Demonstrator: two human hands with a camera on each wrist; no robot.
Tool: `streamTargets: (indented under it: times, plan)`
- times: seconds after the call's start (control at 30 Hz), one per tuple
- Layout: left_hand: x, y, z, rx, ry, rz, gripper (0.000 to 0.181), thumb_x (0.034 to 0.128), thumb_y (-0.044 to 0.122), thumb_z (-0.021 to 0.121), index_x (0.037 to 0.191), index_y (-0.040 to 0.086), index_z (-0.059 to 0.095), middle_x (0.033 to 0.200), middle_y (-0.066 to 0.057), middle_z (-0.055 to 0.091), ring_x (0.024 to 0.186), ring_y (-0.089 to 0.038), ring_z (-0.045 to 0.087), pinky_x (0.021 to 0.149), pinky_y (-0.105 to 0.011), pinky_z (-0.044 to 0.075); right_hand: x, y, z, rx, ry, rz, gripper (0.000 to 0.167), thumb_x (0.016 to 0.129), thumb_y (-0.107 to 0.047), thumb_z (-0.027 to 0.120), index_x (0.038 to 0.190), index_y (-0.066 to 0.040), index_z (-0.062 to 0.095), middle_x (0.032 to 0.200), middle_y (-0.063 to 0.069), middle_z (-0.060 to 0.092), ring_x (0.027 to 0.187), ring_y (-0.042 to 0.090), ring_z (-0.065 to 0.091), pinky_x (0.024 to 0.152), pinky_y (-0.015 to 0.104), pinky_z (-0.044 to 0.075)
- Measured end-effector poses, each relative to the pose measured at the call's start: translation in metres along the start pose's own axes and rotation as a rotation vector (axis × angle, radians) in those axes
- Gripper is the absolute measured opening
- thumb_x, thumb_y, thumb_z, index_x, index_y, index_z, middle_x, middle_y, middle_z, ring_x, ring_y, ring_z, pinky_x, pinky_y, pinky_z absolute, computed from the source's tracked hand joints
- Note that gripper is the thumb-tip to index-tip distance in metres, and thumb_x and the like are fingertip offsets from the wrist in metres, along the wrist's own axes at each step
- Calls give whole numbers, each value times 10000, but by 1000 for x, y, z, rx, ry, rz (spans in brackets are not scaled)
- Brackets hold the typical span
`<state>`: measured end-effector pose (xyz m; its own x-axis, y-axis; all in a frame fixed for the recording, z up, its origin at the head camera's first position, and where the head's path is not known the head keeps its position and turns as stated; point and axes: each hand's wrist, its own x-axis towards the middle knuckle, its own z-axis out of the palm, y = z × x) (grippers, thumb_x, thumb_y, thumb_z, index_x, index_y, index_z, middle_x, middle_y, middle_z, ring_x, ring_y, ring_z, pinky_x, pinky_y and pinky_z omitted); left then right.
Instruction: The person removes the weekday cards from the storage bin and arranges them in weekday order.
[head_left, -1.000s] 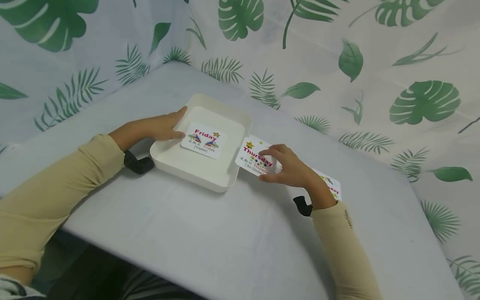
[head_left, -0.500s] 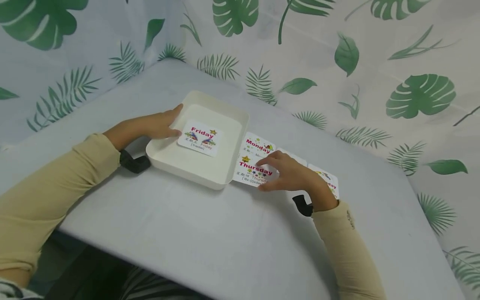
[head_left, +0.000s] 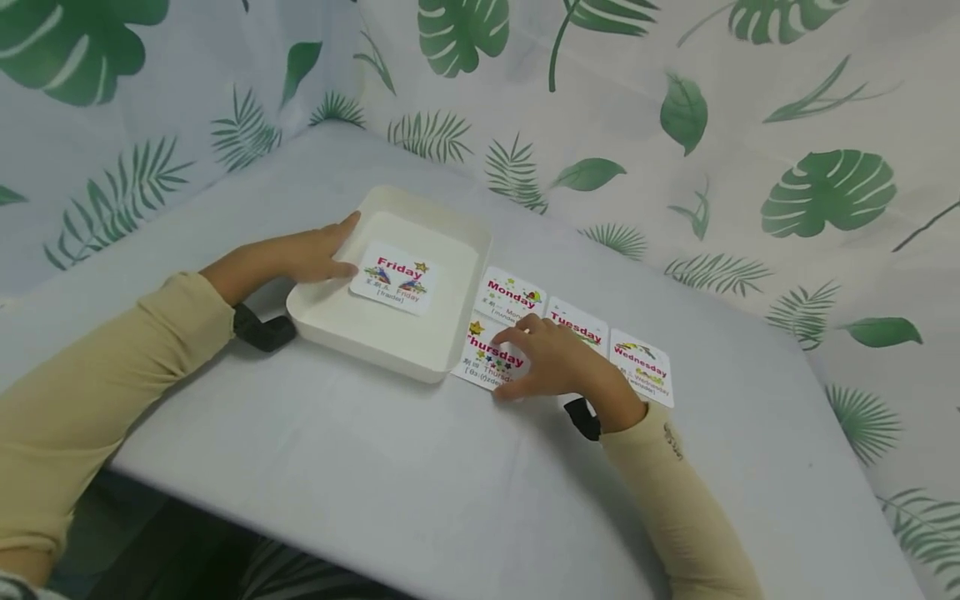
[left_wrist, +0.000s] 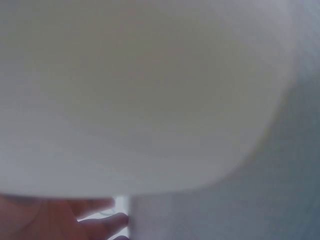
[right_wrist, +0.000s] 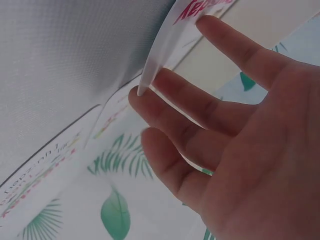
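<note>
My left hand (head_left: 311,254) grips the left side of a shallow white tray (head_left: 375,358), thumb over the inside of its wall. A "Friday" card (head_left: 393,283) lies in the tray. My right hand (head_left: 551,362) holds the "Thursday" card (head_left: 480,354) at its right side by the fingertips. In the right wrist view, this card (right_wrist: 167,37) has an edge raised at the fingers (right_wrist: 157,107). It lies just below the "Monday" card (head_left: 510,292), beside the tray. The "Tuesday" card (head_left: 581,321) is partly hidden by my right hand.
A "Wednesday" card (head_left: 641,367) lies beside my right wrist, at the right end of the row. Pale cloth covers the table (head_left: 360,467). A leaf-printed curtain (head_left: 570,117) hangs behind it. The tray fills most of the left wrist view.
My right hand has shifted the "Thursday" card down and left off the "Monday" card, which is now uncovered. "Tuesday" and "Wednesday" show more fully. My left hand stays on the tray.
</note>
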<state>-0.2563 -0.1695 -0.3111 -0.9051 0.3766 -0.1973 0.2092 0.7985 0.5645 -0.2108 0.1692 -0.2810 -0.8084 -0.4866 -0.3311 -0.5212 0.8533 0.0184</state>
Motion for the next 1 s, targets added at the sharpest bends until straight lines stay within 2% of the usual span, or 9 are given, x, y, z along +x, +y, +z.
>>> streamTargets:
  times: [0.17,0.47,0.67,0.83,1.0]
  plan:
    - [0,-1,-2,8,1,10,842,943,231,464,1409,-24,-189,1487,-270,-114,1380,-419,-18,1134,-509,35,1,1,1,-21,32,-11,621,695,-489,714,1245,-270,527,1279,85,464,1139,307,448,1051,503,268]
    - [-4,-3,-6,19,-20,14,852,948,264,461,1405,-24,-199,1483,-267,-130,1378,-420,-26,1129,-520,32,3,2,1,-7,8,-22,642,698,-487,715,1265,-270,506,1307,84,450,1176,311,424,1048,523,259]
    - [-6,-3,-6,14,-33,21,853,949,261,460,1402,-31,-200,1478,-270,-139,1375,-423,-31,1126,-525,29,2,3,1,4,-12,-16,648,699,-507,710,1269,-283,499,1320,70,450,1174,299,440,1022,526,297]
    - [-7,-4,-5,17,-38,20,846,950,252,459,1402,-35,-197,1478,-275,-134,1374,-427,-27,1124,-531,34,1,1,2,33,-43,22,659,700,-506,711,1283,-299,484,1352,58,429,1191,312,431,1004,507,333]
    - [-5,-3,-4,14,-42,22,848,951,264,455,1403,-25,-201,1478,-270,-139,1374,-425,-34,1124,-531,28,0,0,2,40,-62,54,670,706,-493,716,1299,-305,467,1387,44,399,1226,277,423,1028,512,307]
